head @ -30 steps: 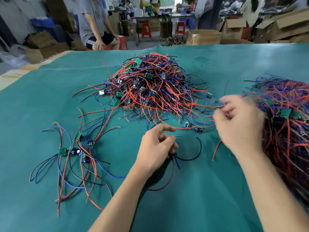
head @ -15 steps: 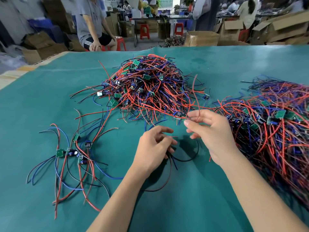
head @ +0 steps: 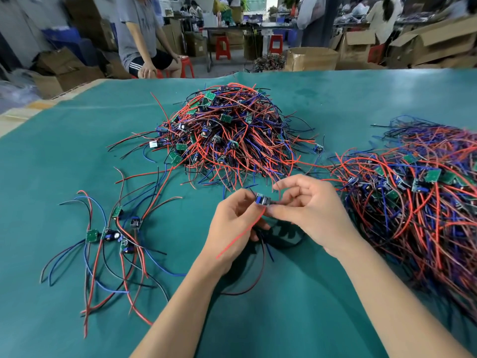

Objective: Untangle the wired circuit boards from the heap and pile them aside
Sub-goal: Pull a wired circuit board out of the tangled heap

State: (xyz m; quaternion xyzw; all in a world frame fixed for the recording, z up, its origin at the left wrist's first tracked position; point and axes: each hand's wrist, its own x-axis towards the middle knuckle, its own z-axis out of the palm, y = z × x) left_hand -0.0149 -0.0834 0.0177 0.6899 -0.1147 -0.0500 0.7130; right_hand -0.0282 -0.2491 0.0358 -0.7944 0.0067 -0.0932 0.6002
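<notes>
Near the middle of the green table [head: 77, 156], the left hand [head: 233, 223] and right hand [head: 309, 213] pinch one small circuit board [head: 262, 200], which looks light with floppy wires, best held by its stiff edges.

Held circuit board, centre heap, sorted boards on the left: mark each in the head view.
held circuit board [head: 262, 200], head view, on its blue top between both hands
centre heap [head: 232, 135], head view, middle of the tangle
sorted boards [head: 113, 235], head view, on the dark component
</notes>
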